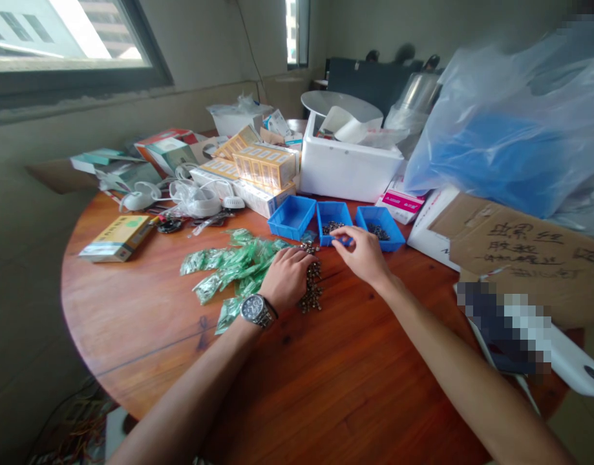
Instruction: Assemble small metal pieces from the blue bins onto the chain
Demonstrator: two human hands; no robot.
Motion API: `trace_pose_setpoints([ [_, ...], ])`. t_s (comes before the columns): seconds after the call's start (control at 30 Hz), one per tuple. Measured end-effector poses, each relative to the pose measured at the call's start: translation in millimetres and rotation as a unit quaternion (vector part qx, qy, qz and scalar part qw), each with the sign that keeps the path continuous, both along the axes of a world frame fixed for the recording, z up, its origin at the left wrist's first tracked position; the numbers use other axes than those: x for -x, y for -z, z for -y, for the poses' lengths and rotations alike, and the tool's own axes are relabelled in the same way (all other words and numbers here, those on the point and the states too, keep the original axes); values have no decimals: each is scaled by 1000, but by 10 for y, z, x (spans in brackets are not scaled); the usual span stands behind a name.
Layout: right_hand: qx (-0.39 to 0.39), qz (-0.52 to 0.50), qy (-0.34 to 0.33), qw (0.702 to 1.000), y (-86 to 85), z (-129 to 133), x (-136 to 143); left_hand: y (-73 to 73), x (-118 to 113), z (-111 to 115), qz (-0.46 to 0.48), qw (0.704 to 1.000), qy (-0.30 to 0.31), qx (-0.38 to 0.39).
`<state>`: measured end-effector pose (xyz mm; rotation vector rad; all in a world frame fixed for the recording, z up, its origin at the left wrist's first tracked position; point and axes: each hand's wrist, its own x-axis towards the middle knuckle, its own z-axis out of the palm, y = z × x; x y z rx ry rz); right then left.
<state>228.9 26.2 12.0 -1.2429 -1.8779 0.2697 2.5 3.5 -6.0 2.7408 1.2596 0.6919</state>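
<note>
My left hand (287, 279), with a metal watch (256, 310) on its wrist, lies palm down between green plastic packets and a strip of small metal parts (312, 294). Its fingers are curled and their tips are hidden, so what they hold does not show. Thumb and forefinger of my right hand (363, 256) are pinched together at the front of the middle blue bin (334, 213); anything between them is too small to name. Small metal pieces (333, 227) lie in that bin. Several green packets (248, 268) are heaped to the left of my left hand.
Beside the middle bin stand a left blue bin (291, 217) and a right blue bin (380, 226) with dark small parts. Behind are yellow boxes (265, 165) and a white foam box (348, 169). At right are a cardboard box (524, 258) and a blue-filled plastic bag (500, 155).
</note>
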Motion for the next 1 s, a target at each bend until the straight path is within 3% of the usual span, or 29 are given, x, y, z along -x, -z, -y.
trace_pose_setpoints([
  [0.1,102,32,-102,989,52,360,83,5,-3,4,-1,1000,-2,-5],
  [0.2,138,89,-141,976,128,557,147,14,-7,7,-5,1000,-3,-7],
  [0.57,123,114,-115,979,280,625,196,17,-16,11,3,1000,-4,-11],
  [1.0,123,97,-54,986,288,674,312,-5,-17,23,2,1000,-4,2],
])
